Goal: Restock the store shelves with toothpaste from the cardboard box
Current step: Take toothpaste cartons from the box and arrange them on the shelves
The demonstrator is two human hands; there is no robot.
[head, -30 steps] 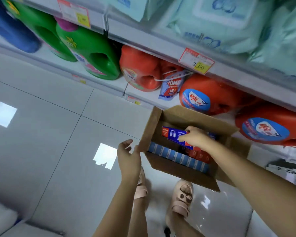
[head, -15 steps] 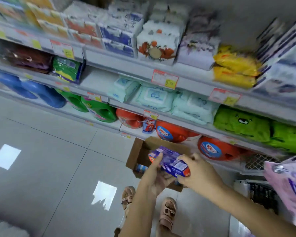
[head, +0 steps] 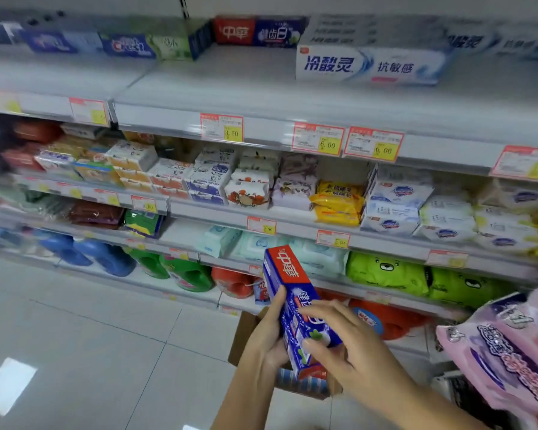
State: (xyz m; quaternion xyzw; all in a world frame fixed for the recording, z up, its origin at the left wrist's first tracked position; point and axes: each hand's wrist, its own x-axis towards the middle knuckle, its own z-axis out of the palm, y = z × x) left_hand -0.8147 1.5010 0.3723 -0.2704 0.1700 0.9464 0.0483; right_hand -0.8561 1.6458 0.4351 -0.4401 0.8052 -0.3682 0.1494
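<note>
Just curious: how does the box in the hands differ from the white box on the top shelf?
The held box is blue with a red end; the white box has blue lettering. The held box tilts up; the white box lies flat. Both are long cartons.

Mostly hidden: cardboard box (head: 246, 333), behind toothpaste carton (head: 288, 280) and left hand (head: 266, 339). Thumb of right hand (head: 351, 352) out of sight; grip unclear. Far-left shelf goods (head: 22, 156) blurred. Price tags (head: 317, 138): small print unreadable. Right edge cuts pink pack (head: 503, 352).

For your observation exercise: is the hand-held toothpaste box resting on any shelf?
No, the left hand and right hand hold the toothpaste box in the air.
</note>
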